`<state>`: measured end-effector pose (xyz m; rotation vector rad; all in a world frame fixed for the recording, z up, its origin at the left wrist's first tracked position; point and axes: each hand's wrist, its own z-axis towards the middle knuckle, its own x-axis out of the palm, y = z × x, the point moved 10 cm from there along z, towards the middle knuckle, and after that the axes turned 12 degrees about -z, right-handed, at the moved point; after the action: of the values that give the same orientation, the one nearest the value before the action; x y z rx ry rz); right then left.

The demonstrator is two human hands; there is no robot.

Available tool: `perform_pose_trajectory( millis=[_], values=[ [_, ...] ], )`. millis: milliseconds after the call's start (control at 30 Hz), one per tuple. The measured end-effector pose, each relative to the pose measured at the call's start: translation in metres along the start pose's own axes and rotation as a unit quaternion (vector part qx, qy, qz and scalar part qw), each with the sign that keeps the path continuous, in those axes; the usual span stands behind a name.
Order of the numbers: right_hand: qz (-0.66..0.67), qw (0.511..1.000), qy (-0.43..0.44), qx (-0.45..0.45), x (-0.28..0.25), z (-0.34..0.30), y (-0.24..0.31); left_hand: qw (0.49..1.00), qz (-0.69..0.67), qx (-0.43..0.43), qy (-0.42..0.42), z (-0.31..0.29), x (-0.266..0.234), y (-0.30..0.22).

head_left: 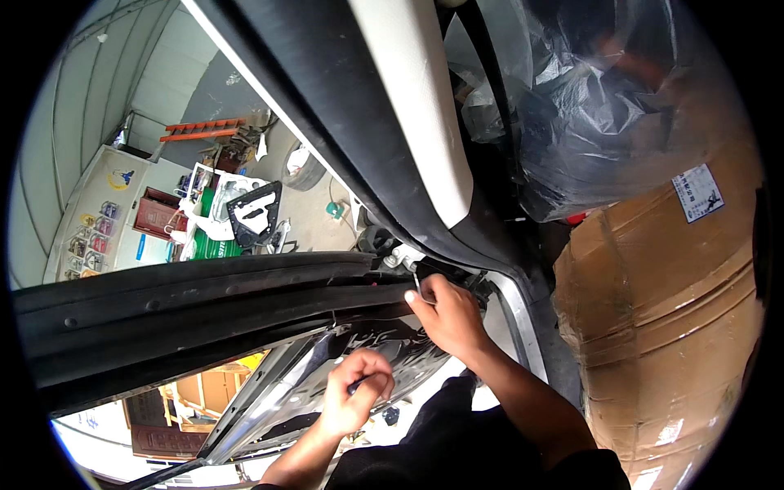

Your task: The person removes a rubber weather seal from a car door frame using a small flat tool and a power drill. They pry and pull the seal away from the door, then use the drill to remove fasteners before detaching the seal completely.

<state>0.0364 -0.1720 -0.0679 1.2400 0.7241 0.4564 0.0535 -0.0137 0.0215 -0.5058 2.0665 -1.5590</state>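
My right hand (454, 317) is closed by the hinge area of an open car door, its thumb and fingers pinching a thin metal rod (417, 282). The rod's upper end is close to a pale metal hinge part (402, 256) between the door and the body. Lower and to the left, my left hand (356, 392) is curled around a small dark object (354, 385); most of it is hidden by the fingers, so its kind cannot be told. The door's black edge (204, 304) with its rubber seal runs left from the hinge.
A white and black door pillar (408, 106) rises above my right hand. To the right are a large brown cardboard box (653, 327) and clear plastic wrapping (604, 106). Beyond the door lie a tyre (305, 175), an orange ladder (202, 130) and a black door panel (255, 214).
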Motion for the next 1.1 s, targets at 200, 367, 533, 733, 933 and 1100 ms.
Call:
perform_pose_trajectory(
  millis=[200, 367, 533, 733, 933, 1100],
  values=[
    [-0.029, 0.999, 0.029, -0.027, -0.016, -0.015, -0.015, 0.949, 0.309, 0.065, -0.011, 0.024, 0.02, -0.016],
    [-0.135, 0.99, -0.021, -0.043, -0.016, -0.003, -0.01, 0.77, 0.634, 0.059, -0.05, 0.063, 0.036, -0.013],
    [-0.193, 0.98, -0.014, -0.054, 0.002, 0.013, 0.005, 0.736, 0.676, 0.032, -0.012, 0.067, 0.029, 0.003],
    [-0.223, 0.969, -0.005, -0.106, 0.014, 0.013, 0.012, 0.726, 0.682, 0.08, 0.026, 0.059, 0.035, 0.004],
    [-0.121, 0.976, -0.059, -0.173, 0.028, 0.018, 0.012, 0.733, 0.676, 0.071, 0.031, 0.049, 0.032, 0.007],
    [-0.087, 0.977, -0.073, -0.178, 0.031, 0.021, 0.007, 0.735, 0.678, 0.028, 0.004, 0.048, 0.032, 0.007]
  ],
)
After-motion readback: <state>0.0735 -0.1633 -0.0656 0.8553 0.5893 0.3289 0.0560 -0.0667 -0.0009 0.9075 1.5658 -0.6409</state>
